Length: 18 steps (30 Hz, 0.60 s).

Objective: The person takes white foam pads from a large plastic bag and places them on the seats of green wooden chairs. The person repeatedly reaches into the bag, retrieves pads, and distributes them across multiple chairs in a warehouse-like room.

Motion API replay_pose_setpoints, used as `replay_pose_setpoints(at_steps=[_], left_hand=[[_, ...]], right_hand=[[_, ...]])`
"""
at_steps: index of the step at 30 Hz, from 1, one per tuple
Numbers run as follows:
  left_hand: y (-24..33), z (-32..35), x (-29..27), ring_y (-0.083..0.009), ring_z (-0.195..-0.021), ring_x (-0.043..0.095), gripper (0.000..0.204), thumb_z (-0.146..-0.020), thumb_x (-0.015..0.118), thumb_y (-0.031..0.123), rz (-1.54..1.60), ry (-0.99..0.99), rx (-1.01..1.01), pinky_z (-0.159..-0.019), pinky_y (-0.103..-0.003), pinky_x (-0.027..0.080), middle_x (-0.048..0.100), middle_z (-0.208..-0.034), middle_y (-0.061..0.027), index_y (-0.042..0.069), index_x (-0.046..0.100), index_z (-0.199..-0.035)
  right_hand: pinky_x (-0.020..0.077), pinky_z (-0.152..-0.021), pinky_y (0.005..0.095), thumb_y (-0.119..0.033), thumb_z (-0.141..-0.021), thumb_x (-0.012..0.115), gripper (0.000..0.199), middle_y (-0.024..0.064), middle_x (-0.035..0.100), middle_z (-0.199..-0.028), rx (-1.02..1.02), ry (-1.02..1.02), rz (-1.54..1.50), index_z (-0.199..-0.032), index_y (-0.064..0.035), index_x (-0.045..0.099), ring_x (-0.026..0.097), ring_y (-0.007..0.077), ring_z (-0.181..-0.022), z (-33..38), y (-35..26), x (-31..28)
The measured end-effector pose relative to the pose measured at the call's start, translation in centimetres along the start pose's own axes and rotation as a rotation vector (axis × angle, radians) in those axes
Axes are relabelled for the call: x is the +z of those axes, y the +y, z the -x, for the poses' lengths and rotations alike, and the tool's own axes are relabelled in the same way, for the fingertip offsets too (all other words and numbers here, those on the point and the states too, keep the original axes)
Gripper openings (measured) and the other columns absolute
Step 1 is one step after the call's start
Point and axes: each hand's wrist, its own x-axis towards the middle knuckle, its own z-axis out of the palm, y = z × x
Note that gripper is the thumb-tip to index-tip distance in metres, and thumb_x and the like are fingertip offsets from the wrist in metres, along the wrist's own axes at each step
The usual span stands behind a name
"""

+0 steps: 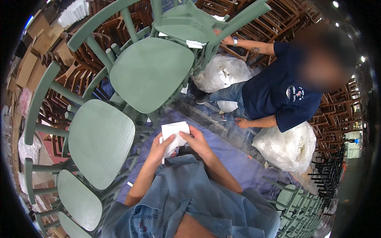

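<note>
A small stack of white sheets [171,130], perhaps foam or paper, is held in front of my body. My left hand [159,147] grips its left side, thumb lying on top. On the right side my right hand [196,139] pinches the same sheets, its thumb pressed on the upper face. The fingers beneath the sheets are mostly hidden. Just beyond my hands stands a green chair [152,73] with a rounded seat. A second green chair [101,142] is to my left, its seat bare.
A co-worker [278,83] in a dark shirt stands at the right, one hand on stacked green chairs [186,25]. Clear plastic bags [287,144] of white material sit on the floor. Brown chair frames [254,20] are piled behind; more green chairs [297,204] stand lower right.
</note>
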Motion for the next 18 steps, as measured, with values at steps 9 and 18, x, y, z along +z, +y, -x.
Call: replay_pose_setpoints(at_steps=[9, 18], left_hand=[[-0.8, 0.3, -0.3, -0.0224, -0.081, 0.076, 0.043, -0.104, 0.069, 0.026, -0.001, 0.067, 0.042, -0.061, -0.033, 0.064, 0.074, -0.11, -0.014, 0.003, 0.055, -0.138], [-2.2, -0.1, -0.7, -0.0239, -0.087, 0.076, 0.044, -0.105, 0.067, 0.029, -0.024, 0.048, 0.05, -0.062, -0.035, 0.064, 0.072, -0.112, -0.0149, 0.004, 0.053, -0.139]], right_hand=[[0.0539, -0.093, 0.0302, -0.027, -0.101, 0.074, 0.043, 0.0071, 0.073, -0.118, 0.039, -0.003, 0.016, -0.132, 0.0025, 0.065, 0.067, 0.013, -0.106, -0.5, 1.4, 0.2], [0.0539, -0.093, 0.03, -0.026, -0.101, 0.074, 0.04, 0.0064, 0.074, -0.118, -0.033, 0.016, 0.036, -0.129, 0.0022, 0.067, 0.067, 0.0123, -0.105, 0.4, 2.9, -0.8]])
